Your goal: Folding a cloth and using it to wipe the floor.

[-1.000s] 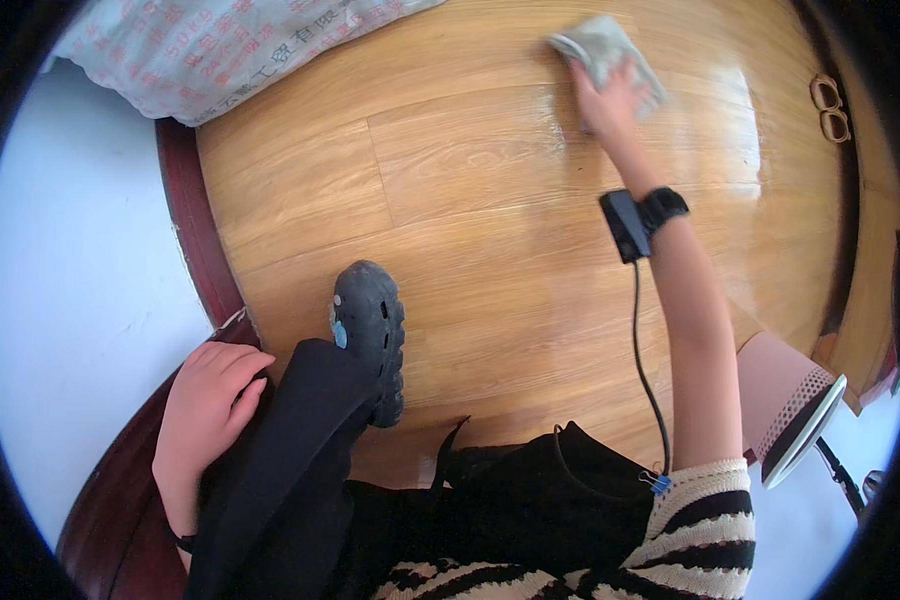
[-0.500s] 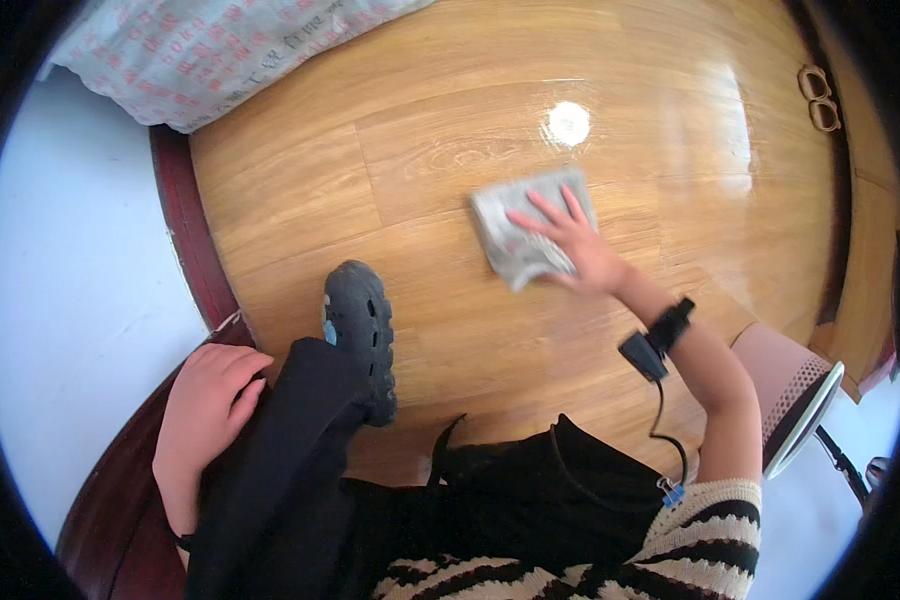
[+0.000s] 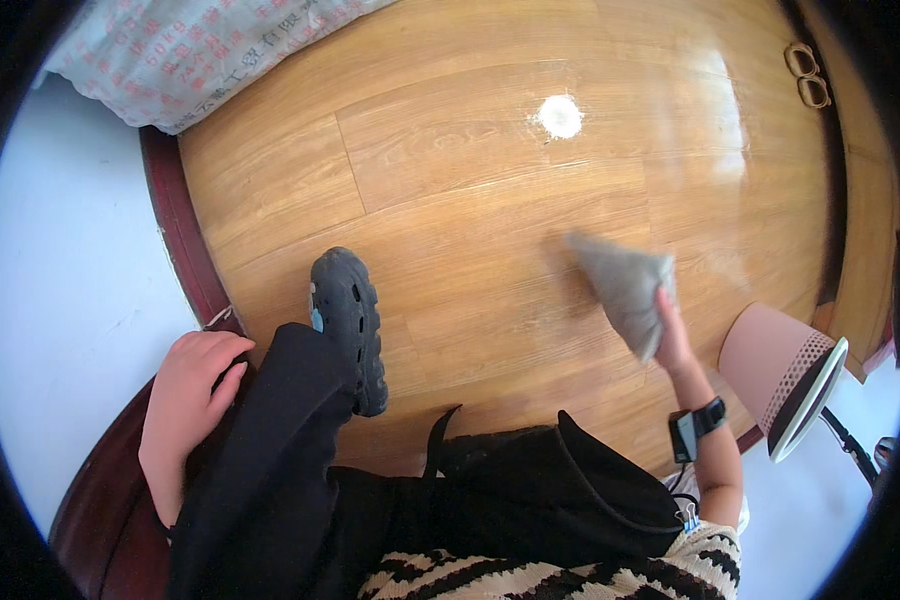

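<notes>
Rows of red characters and digits point(image 3: 160, 52) and a line of dark characters point(image 3: 250, 78) stand on the whitish sack point(image 3: 120, 92), well ahead of the left hand point(image 3: 192, 390).

I see glossy wood-plank floor point(image 3: 470, 215), pale light streak point(image 3: 730, 115) across it, white wall point(image 3: 75, 240) left, dark red baseboard point(image 3: 178, 230), wooden panel point(image 3: 868, 220) far right.
</notes>
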Available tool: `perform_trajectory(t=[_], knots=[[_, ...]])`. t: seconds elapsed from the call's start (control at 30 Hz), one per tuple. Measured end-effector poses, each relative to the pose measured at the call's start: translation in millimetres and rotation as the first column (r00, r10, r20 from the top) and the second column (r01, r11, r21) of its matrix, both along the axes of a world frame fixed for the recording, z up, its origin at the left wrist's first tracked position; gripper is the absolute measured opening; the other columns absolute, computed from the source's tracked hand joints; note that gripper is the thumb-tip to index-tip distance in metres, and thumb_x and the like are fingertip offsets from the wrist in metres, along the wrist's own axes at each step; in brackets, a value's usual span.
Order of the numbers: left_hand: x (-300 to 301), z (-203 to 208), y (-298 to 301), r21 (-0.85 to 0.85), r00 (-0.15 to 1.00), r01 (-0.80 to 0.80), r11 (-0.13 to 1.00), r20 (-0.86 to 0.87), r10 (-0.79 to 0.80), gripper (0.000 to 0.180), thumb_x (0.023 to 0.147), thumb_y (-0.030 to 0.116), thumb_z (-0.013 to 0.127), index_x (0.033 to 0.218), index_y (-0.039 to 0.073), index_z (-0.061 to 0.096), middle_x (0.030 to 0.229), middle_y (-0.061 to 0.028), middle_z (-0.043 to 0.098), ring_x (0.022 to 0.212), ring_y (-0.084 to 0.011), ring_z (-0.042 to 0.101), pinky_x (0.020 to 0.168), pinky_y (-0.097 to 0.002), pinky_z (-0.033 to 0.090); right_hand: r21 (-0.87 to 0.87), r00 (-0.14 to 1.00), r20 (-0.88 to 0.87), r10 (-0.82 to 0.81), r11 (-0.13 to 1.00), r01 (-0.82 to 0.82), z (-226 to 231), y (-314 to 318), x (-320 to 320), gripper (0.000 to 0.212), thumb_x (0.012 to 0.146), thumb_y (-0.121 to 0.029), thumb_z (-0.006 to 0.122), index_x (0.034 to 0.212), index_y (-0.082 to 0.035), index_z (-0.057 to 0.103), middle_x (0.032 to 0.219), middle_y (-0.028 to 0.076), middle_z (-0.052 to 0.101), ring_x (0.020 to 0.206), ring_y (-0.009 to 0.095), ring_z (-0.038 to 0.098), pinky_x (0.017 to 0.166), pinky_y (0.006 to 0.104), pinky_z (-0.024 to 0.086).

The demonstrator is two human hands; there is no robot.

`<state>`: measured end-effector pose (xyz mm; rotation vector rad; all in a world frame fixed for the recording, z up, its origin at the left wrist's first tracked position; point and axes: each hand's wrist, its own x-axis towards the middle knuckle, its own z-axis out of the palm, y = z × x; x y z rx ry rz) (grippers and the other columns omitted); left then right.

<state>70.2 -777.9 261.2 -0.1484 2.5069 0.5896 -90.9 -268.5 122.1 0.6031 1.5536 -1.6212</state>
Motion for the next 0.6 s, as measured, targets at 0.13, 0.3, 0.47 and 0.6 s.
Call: perform_trajectory(t=[0.13,0.3,0.47,0.6], knots=[[0,-8,-2,0.021,1.0,0.025,0.999,-0.008,-0.025,0.019,0.081,0.008,0.057,0.099,0.003,0.06,0.098,-0.0118,0.062,0.095,-0.0295,0.056,0.088,-0.0395,0.042,-0.106,0.923,-0.332,-0.192,0.98,0.166,27,-30,-64,0.057,0.094,-0.037,0.045,0.138,-0.004,0.03,0.132,0.012,0.044,0.119,0.023,0.045,0.099,0.0377,0.039],[13,7,-5,-0.03,1.0,0.009,0.999,0.017,-0.009,0.017,0.081,0.009,0.057,0.097,0.003,0.06,0.097,-0.0111,0.061,0.094,-0.0282,0.056,0.088,-0.0384,0.042,0.336,0.678,-0.674,0.295,0.939,-0.075,-14,-125,-144,0.057,0.092,-0.039,0.05,0.13,0.002,0.042,0.13,0.013,0.046,0.12,0.024,0.044,0.101,0.0343,0.033],[10,-8,-2,0.022,0.998,0.056,0.998,-0.025,-0.056,0.017,0.082,0.011,0.057,0.097,0.004,0.06,0.094,-0.0095,0.061,0.092,-0.0266,0.056,0.087,-0.0357,0.041,0.646,0.554,-0.614,0.562,0.761,-0.055,-94,-197,-223,0.076,0.082,-0.06,0.05,0.134,-0.005,0.04,0.14,0.022,0.032,0.131,0.041,0.023,0.109,0.0436,0.016],[10,-10,-4,0.109,0.993,0.02,0.994,0.112,-0.032,0.019,0.082,0.011,0.056,0.099,0.004,0.06,0.098,-0.0095,0.061,0.096,-0.0279,0.055,0.088,-0.0384,0.041,0.753,0.438,-0.571,0.694,0.655,-0.055,-109,-257,-214,0.079,0.08,-0.066,0.046,0.139,-0.016,0.034,0.147,0.022,0.02,0.134,0.049,0.004,0.11,0.0511,0.003]])
